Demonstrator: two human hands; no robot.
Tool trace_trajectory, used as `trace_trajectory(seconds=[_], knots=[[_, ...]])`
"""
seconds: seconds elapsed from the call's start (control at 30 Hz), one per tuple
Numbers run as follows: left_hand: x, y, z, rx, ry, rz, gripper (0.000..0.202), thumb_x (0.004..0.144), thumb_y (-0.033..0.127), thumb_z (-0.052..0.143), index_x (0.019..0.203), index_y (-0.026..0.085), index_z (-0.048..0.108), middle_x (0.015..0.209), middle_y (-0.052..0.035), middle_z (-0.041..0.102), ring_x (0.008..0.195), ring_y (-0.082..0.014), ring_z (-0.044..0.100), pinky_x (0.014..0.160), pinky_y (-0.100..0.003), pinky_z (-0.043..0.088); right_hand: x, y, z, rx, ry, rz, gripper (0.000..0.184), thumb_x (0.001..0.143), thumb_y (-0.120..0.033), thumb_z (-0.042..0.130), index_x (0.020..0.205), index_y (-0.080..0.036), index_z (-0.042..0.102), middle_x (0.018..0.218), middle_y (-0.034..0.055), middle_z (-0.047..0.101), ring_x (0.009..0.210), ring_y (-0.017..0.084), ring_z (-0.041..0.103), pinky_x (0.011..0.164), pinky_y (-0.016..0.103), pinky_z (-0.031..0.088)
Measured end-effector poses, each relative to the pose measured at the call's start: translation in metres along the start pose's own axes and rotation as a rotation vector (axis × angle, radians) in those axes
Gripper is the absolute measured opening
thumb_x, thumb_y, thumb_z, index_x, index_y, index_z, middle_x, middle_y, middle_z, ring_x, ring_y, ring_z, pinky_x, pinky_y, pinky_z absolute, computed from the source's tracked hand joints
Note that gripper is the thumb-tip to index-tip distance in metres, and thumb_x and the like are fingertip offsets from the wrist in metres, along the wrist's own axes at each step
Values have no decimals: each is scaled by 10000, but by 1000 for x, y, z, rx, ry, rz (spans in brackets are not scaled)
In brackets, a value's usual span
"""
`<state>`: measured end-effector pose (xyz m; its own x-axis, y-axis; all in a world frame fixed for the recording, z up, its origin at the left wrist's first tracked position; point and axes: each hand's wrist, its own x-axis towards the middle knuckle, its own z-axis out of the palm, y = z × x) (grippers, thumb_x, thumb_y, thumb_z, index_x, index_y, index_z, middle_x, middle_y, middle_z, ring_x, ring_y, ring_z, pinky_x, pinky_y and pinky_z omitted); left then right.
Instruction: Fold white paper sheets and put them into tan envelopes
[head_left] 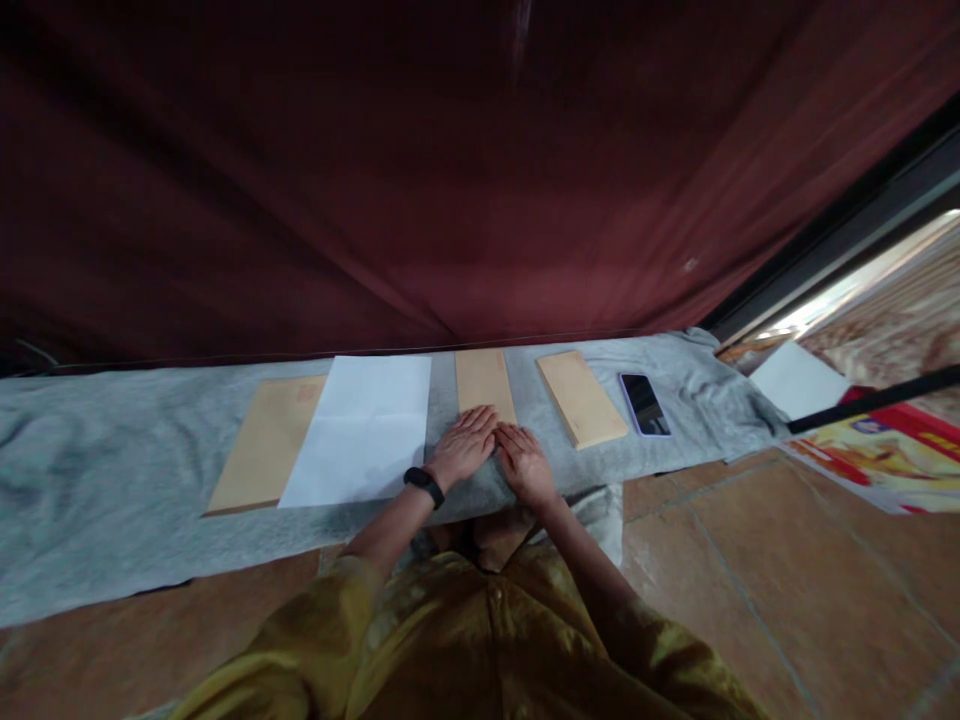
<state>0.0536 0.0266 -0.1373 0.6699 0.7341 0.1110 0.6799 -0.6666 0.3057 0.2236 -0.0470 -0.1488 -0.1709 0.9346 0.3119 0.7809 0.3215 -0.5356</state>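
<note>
A brown paper envelope (484, 378) lies upright in front of me on the grey cloth. My left hand (466, 440) rests flat over its lower left part, fingers stretched out. Beside it, my right hand (523, 460) lies flat at the lower right edge, its fingertips touching or nearly touching the left hand's. The near end of the envelope is hidden under both hands. To the left, a white paper sheet (364, 430) with a faint crosswise crease partly overlaps a larger brown envelope (262, 445). On the right sits a stack of brown envelopes (581, 398), slightly turned.
A phone (645, 405) lies right of the stack. Grey cloth (112, 460) covers the narrow surface, with a dark red curtain (450, 200) behind it. At far right are a white sheet (799, 380) and a colourful printed box or bag (892, 450). Floor tiles (750, 560) show below.
</note>
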Motion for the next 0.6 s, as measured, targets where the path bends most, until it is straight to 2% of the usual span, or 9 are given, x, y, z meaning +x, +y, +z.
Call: trace_trajectory(seconds=[0.33, 0.6], knots=[[50, -1, 3, 5, -56, -28, 550, 972, 261, 326, 1489, 122, 456, 1580, -112, 436, 1491, -208, 351, 1249, -392, 215, 0, 0, 2, -9, 23, 1, 382, 992, -198, 461, 1336, -182, 625, 1360, 131, 644, 1343, 250, 539, 1192, 505, 365], [84, -16, 0, 28, -76, -98, 577, 967, 281, 345, 1522, 135, 403, 1615, -118, 377, 1512, -235, 304, 1245, -415, 201, 2, -3, -5, 10, 15, -12, 408, 1003, -202, 462, 1392, -219, 583, 1426, 107, 601, 1373, 236, 510, 1187, 484, 363]])
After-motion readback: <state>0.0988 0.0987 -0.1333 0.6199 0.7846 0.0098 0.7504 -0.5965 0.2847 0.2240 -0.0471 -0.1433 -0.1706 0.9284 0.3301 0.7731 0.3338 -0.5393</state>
